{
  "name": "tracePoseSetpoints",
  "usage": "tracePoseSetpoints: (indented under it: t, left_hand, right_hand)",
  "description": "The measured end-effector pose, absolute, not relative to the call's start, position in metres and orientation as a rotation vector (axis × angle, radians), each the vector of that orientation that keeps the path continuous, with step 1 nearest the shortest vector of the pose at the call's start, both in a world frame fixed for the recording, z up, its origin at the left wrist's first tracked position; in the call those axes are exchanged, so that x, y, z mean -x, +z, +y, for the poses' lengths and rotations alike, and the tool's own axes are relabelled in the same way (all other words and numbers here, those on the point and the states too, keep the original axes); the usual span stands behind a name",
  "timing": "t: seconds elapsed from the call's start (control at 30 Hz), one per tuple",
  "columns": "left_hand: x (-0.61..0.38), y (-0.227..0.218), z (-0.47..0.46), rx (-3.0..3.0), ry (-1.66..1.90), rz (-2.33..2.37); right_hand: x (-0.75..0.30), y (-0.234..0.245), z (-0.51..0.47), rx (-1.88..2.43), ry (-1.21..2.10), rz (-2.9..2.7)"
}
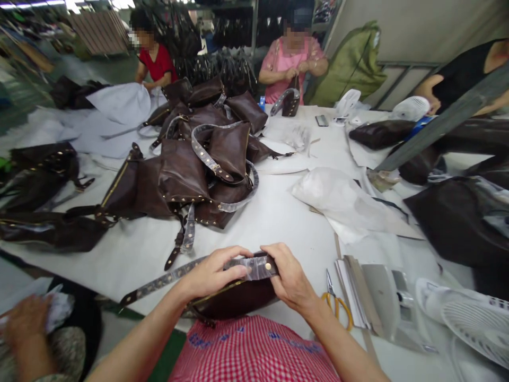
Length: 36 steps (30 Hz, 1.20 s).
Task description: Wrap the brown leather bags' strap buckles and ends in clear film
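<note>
A dark brown leather bag (234, 300) rests at the table's near edge, against my checked top. Across its top runs a brown strap (167, 280) wrapped in clear plastic, trailing off to the left. My left hand (212, 273) pinches the strap from above, fingers closed on the plastic wrap. My right hand (290, 278) grips the strap's right end beside a brass stud (268, 266), thumb on top.
A heap of brown studded bags (199, 159) fills the table's middle. Yellow-handled scissors (336, 300) lie right of my hand, beside flat card pieces (358, 292) and a white fan (473, 318). Crumpled white wrapping (338, 199) lies beyond. Other people work around the table; another person's hand (24, 323) is at the lower left.
</note>
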<state>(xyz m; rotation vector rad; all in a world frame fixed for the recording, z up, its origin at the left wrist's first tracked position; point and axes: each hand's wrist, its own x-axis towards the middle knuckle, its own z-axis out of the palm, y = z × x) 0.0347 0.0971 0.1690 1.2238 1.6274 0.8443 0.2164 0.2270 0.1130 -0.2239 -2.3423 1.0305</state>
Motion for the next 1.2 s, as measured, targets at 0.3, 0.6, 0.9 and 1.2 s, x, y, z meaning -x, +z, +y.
tracePoseSetpoints:
  t: [0.3,0.6,0.9,1.2]
  left_hand:
    - [-0.033,0.150,0.124,-0.928,0.764,1.151]
    - [-0.060,0.173,0.126,-1.476,0.975,1.739]
    - [-0.087,0.167,0.123,-1.200,0.932,1.966]
    - [-0.096,0.152,0.121,-0.973,1.063,1.996]
  right_hand:
    - [-0.227,0.150,0.265,0.403,1.840,-2.417]
    - [-0.216,0.142,0.273,0.589,2.472,-1.889]
    - [-0.212,0.135,0.242,0.847,2.203,-1.642]
    - [-0.212,0.121,0.225,0.879,1.986,-1.624]
